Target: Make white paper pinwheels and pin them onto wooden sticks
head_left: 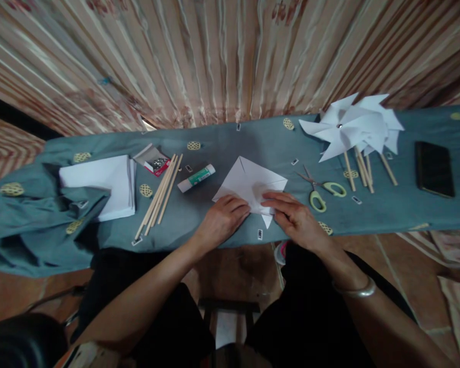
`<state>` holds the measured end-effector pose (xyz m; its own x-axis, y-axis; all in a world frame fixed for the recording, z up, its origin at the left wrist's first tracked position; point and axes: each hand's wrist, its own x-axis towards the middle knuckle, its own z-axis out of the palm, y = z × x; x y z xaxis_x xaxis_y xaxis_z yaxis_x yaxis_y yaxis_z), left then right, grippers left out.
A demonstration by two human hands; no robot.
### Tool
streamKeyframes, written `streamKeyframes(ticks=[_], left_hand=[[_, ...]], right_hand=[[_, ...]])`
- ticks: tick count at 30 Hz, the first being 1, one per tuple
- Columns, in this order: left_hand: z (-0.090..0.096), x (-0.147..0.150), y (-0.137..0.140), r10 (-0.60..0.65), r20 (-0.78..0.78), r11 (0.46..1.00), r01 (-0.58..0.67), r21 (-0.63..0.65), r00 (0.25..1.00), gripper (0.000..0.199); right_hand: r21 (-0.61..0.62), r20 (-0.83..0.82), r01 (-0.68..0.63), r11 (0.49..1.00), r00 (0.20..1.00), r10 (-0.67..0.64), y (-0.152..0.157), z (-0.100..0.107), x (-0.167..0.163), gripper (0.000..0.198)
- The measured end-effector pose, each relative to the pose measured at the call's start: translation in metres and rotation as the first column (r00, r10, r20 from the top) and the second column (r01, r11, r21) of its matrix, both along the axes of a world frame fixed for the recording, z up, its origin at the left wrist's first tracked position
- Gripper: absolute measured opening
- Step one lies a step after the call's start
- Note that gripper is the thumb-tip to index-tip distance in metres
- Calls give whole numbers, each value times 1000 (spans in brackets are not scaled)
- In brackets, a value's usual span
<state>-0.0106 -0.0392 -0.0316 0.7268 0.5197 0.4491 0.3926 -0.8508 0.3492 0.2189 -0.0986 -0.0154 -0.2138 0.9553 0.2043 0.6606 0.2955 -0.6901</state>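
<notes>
A white square sheet of paper (247, 176) lies turned cornerwise on the cloth in front of me, with slits running in from its corners and a small flap sticking out at the near edge. My left hand (226, 217) grips its near left edge, fingers bent together over the paper. On the near right edge, my right hand (293, 217) holds the sheet between thumb and fingers, the index finger reaching across it. Just right of that hand lie scissors with green handles (324, 191), blades apart. A glue stick (197, 178) rests left of the sheet.
Several wooden sticks (161, 197) lie beside an opened small box of metal pins (153, 159). A stack of white paper (115, 186) is at the left, partly under bunched cloth (61, 209). Paper pinwheels on sticks (352, 125) and a black phone (434, 168) lie right. A curtain (214, 61) hangs behind.
</notes>
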Motion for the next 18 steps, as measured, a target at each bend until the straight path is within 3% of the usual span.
streamKeyframes(ticks=[5,10,18], left_hand=[[2,2,3,48,93,984,-31,-178,994,24],[3,2,2,63,101,964,-35,-264,993,24],[1,1,-3,100,78,952,-73,-299,992,29]], right_hand=[[-119,-196,106,987,972,-128,4,-1,-6,21],[-114,-308,216,970,920,-241,13,-9,-19,8],[-1,-55,275,961,960,-275,23,-7,-29,8]])
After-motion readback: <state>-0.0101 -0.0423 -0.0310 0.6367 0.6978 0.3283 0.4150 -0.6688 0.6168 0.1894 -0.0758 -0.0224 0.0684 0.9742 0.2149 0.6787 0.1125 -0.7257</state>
